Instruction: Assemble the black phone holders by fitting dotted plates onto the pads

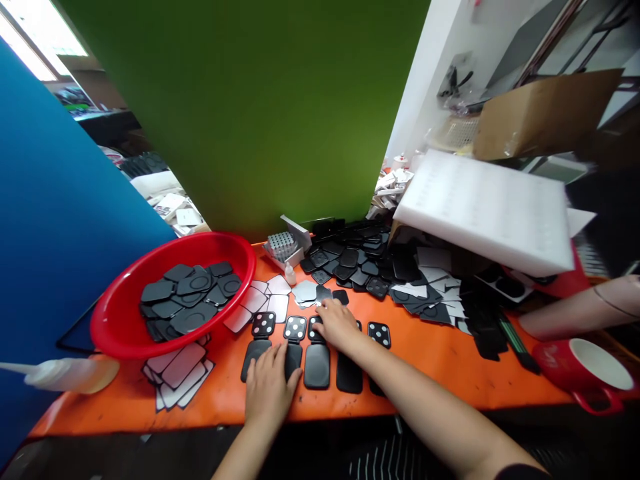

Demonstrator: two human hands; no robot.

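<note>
On the orange table, a row of black folding pads lies spread out, each a rounded rectangle joined to a smaller square with pale round dots. My left hand (271, 387) rests palm down, fingers spread, across the second black pad (293, 361). My right hand (337, 325) reaches over the third dotted square (316, 328), its fingertips at that square and thumb side partly hidden. Uncovered by my hands are the dotted square (295, 327) above my left hand, the black pad (317, 366) between my hands, and the rightmost dotted square (379, 335).
A red basin (115, 337) of black pads stands left. Near it are pink-white sheets (185, 373) and a squeeze bottle (75, 375). Behind lie a small dropper bottle (290, 274), an open box of round magnets (283, 247) and piled black pieces (350, 259). A red mug (560, 363) stands right.
</note>
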